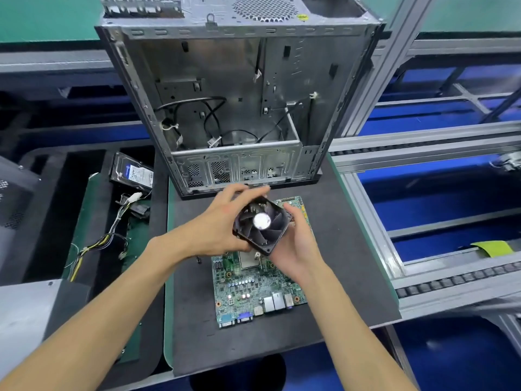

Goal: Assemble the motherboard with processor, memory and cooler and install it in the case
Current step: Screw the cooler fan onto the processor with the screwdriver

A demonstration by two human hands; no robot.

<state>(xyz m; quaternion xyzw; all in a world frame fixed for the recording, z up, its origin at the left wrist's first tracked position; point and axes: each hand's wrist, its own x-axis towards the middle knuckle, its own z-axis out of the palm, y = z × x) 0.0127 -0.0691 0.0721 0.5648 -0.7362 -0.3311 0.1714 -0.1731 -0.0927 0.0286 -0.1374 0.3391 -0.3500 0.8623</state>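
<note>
At far left we see a hard drive and loose cables lying on the table. Our left hand grips the cooler by its left edge, and our right hand cups its right and lower side. The cooler hangs tilted between both hands, above the motherboard. Behind it, the open case stands on the table.
</note>
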